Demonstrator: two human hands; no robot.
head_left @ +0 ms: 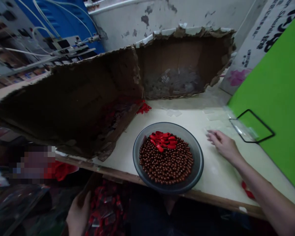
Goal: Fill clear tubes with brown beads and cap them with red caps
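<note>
A grey round bowl (pixel 199 160) stands near the table's front edge, full of brown round beads (pixel 166 164). Small red teardrop-shaped pieces (pixel 163 141) are heaped on the beads towards the far side. My right hand (pixel 222 144) is over the table, right of the bowl, its fingers drawn together; whatever is at the fingertips is too small to make out. Low on the left, my left hand (pixel 78 213) grips the brown edge of a box (pixel 90 183) below table level. Many red pieces in small clear packets (pixel 105 206) fill that box.
A torn cardboard screen (pixel 172 65) stands along the table's back and left. Small clear plastic pieces (pixel 211 114) lie at the right, before a green panel (pixel 277 101) with a black wire frame (pixel 260 141). Red pieces (pixel 144 108) lie by the cardboard. A machine (pixel 64 46) stands back left.
</note>
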